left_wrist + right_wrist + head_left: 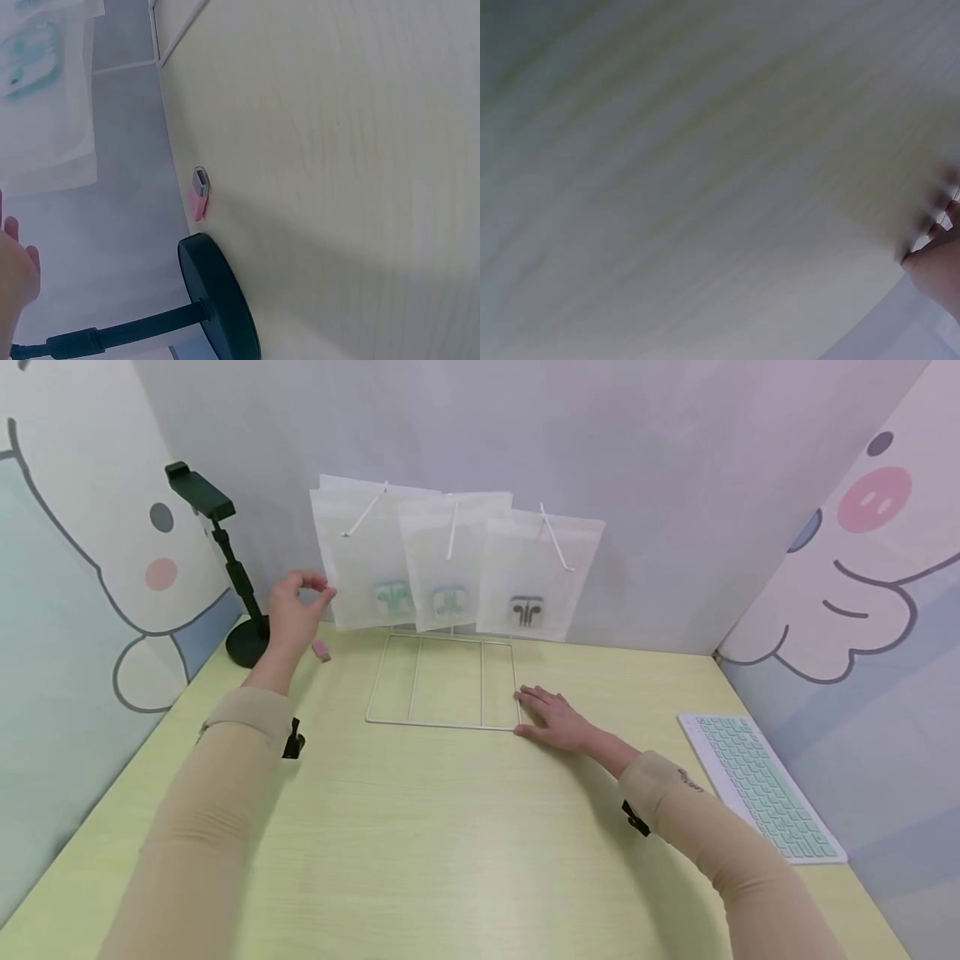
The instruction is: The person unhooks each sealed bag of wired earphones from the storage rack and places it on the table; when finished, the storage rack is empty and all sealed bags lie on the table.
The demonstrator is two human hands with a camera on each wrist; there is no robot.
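Observation:
Several frosted plastic bags hang on the hooks of a white wire display rack (442, 724). My left hand (292, 614) pinches the left edge of the leftmost bag (360, 560) between thumb and forefinger. Through that bag shows a green-and-white earphone case (393, 597). The middle bag (450, 552) holds a pale earphone case (450, 602), the right bag (540, 560) a case with black earphones (527, 610). With its fingers extended, my right hand (555, 720) rests on the table at the right front corner of the rack's base, touching the wire. The right wrist view is mostly blurred tabletop.
A black stand (247, 643) rises at the left back. Close by lies a small pink USB drive (199, 193). At the right edge of the table (435, 843) is a white keyboard (761, 785) with mint keys. A wall (645, 568) stands behind the bags.

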